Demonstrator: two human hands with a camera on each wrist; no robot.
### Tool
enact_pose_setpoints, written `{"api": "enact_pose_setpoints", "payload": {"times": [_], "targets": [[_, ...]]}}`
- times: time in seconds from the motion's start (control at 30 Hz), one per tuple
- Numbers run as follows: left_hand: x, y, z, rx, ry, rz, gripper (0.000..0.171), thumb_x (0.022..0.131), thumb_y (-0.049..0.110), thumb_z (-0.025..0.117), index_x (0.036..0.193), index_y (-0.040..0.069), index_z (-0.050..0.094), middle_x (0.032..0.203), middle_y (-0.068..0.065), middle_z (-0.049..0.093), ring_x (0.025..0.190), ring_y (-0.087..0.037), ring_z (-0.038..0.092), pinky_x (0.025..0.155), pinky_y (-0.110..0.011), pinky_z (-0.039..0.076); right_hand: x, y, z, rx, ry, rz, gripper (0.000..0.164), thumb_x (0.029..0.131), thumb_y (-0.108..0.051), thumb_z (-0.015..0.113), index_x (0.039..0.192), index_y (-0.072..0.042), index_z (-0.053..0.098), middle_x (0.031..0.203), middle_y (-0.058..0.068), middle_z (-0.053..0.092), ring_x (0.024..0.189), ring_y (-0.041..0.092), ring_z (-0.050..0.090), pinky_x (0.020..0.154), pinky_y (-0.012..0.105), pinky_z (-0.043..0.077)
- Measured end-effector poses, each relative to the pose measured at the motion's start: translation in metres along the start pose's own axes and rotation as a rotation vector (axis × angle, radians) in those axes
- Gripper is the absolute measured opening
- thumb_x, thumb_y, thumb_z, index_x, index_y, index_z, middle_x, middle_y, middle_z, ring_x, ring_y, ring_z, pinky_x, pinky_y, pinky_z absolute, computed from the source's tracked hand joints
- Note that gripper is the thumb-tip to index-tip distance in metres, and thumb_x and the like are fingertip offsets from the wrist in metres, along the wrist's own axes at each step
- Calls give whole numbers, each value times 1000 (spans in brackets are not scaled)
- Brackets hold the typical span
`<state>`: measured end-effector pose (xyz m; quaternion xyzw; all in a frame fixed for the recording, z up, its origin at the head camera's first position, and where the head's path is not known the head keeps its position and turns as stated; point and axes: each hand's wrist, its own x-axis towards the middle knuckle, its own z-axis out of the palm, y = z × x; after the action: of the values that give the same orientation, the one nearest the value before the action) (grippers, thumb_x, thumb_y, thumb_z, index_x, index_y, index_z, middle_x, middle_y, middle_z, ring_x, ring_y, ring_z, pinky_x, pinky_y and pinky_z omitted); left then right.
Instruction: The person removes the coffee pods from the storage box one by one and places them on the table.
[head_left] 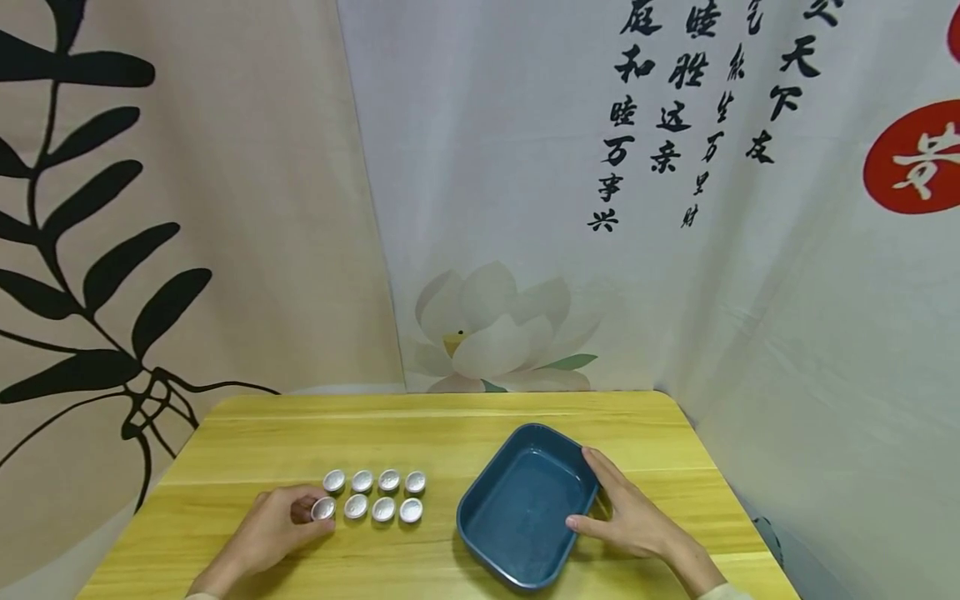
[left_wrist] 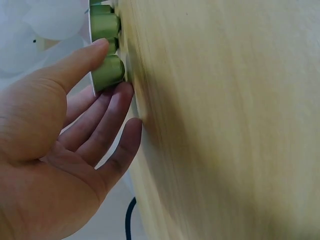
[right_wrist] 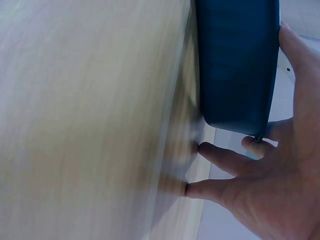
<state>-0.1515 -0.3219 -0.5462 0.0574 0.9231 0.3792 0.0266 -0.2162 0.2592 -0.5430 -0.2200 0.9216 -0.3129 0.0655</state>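
My left hand (head_left: 270, 527) pinches a small coffee capsule (head_left: 323, 509) between thumb and fingers, at the near left end of two short rows. In the left wrist view this capsule (left_wrist: 109, 72) shows a green body, with its silver face turned up. Several more capsules (head_left: 356, 506) stand beside it on the table, silver faces up. At the right, a dark blue rectangular dish (head_left: 525, 508) sits at a slant. My right hand (head_left: 637, 515) grips its right rim, with the thumb on the near part. In the right wrist view, two fingertips (right_wrist: 205, 149) reach down to the tabletop.
The yellow wood-grain table (head_left: 450, 417) narrows toward its far edge. Behind it hangs a pale cloth (head_left: 525, 208) with dark writing and a lotus print. Another cloth (head_left: 262, 208) at left bears a dark leafy branch. A dark cable (left_wrist: 130, 217) hangs beyond the table edge.
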Motion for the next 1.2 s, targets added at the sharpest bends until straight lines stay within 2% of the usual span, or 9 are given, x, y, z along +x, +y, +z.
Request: {"api": "enact_pose_setpoints", "payload": {"times": [0.47,0.57,0.6,0.7,0.8,0.83,0.9,1.07,1.2], "targets": [[4,-4,6,16,38,8,37,90,33,97,118,14,82,95,7,77,80,2,65,72,-19,55,1,1,1,-7,2,3,117,98,-62,82,181,-8,19,188,24,20,170,55,31,127,80,40],[5,-8,9,-4,65,32,35,88,36,98,113,17,82,92,9,76,78,0,64,69,-19,54,1,1,1,-8,1,4,117,98,-63,82,181,-9,19,188,24,20,170,55,31,127,80,40],[6,-13,11,-18,82,76,33,89,34,98,112,15,82,91,8,76,77,0,63,67,-19,52,1,1,1,-8,1,5,117,98,-63,82,181,-9,19,188,24,20,170,55,32,127,80,40],[7,-16,12,-31,95,82,34,88,34,98,111,15,82,90,9,75,76,-1,64,65,-19,52,1,1,1,-6,0,8,117,98,-63,82,181,-9,19,188,24,20,170,55,31,127,80,39],[7,-13,11,-34,74,61,39,88,32,99,117,11,82,95,6,79,78,0,67,67,-19,55,1,0,1,-4,1,12,117,98,-62,82,181,-9,19,188,24,20,170,55,31,127,80,39],[5,-8,9,-23,57,15,43,87,34,99,119,11,82,98,6,80,81,0,69,70,-20,58,1,0,1,-3,2,13,118,98,-62,82,181,-8,19,188,25,20,170,55,31,128,80,39],[4,-5,7,-19,40,-14,47,88,33,99,124,10,82,104,3,83,84,0,72,73,-20,60,1,-1,1,-2,2,16,118,98,-62,82,181,-9,19,188,25,20,170,55,31,128,80,39],[-3,-2,0,7,18,-110,58,89,40,98,134,8,79,120,-3,85,97,-9,76,79,-22,62,0,-1,0,-1,-7,24,118,98,-63,82,182,-11,18,189,24,19,171,54,30,129,79,38],[-9,0,-10,32,-1,-140,64,95,46,92,138,2,76,124,-8,83,102,-15,75,80,-25,62,0,-1,-1,-3,-10,26,116,99,-61,81,182,-13,16,189,23,18,171,54,29,129,80,38]]}}
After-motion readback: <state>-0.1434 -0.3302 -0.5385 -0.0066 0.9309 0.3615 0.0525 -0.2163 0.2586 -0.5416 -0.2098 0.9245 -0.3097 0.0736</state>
